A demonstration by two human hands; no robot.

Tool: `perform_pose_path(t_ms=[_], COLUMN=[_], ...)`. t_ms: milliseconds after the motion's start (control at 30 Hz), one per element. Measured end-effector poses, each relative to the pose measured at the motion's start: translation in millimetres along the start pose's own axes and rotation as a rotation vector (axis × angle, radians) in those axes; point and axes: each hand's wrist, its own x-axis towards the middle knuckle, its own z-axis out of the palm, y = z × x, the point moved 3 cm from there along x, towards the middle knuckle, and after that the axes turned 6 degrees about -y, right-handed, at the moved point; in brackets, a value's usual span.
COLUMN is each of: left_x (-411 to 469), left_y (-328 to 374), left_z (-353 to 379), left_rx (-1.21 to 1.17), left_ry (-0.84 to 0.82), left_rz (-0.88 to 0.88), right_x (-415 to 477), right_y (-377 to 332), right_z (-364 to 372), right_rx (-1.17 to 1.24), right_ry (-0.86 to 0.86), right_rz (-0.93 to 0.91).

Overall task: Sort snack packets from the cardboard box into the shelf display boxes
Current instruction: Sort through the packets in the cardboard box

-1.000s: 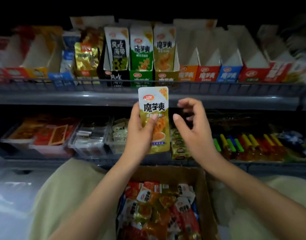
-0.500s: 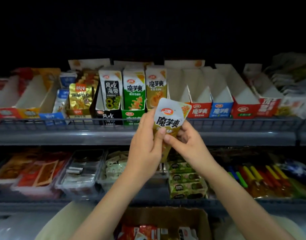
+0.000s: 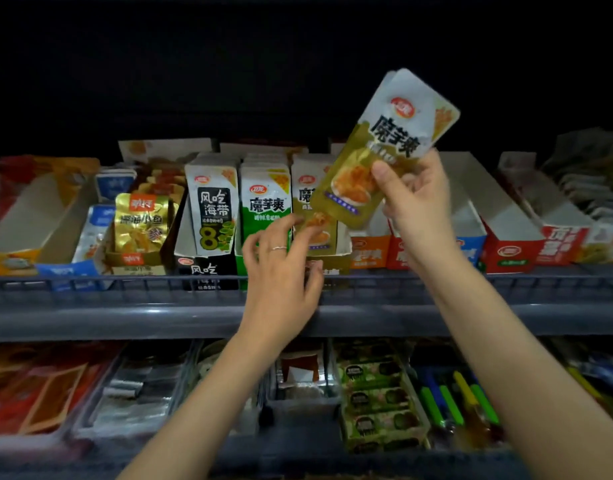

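One snack packet (image 3: pixel 384 147), yellow with a white top, is hanging tilted in the air above the display boxes on the upper shelf (image 3: pixel 125 317). The right grip (image 3: pixel 419 209) is pinching it between thumb and curled fingers. The left grip (image 3: pixel 284 271), fingers spread and holding nothing, is hovering just in front of matching yellow packets (image 3: pixel 315 199), which are standing between green packets (image 3: pixel 265 202) and an orange box (image 3: pixel 369 256).

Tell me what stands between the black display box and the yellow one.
The green display box, filled with green packets; the head view shows it.
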Motion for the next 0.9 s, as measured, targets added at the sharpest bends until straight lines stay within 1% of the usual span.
perform_pose_path(t_ms=[67,200,333,400,467,600,700,900], left_x=[3,4,5,4,4,3,3,4], left_y=[-9,-17,-20,-21,-21,-22,-21,-17], left_z=[3,10,13,13,13,13,12,12], left_rx=[0.062,0.117,0.144,0.161,0.174,0.198,0.2,0.171], left_ry=[-0.019,-0.069,-0.071,-0.076,-0.081,-0.084,-0.074,-0.078], left_rz=[0.003,0.023,0.071,0.091,0.106,0.131,0.127,0.092], right_x=[13,31,37,37,37,37,35,34], right_y=[13,37,55,62,67,72,70,62], right_z=[7,20,28,32,33,29,29,33], right_rx=[0.018,-0.042,-0.217,-0.276,-0.319,-0.533,-0.588,-0.891], right_ry=[-0.019,-0.107,-0.277,-0.331,-0.32,-0.266,-0.291,-0.31], right_rz=[0.036,0.071,0.103,0.112,0.118,0.113,0.11,0.018])
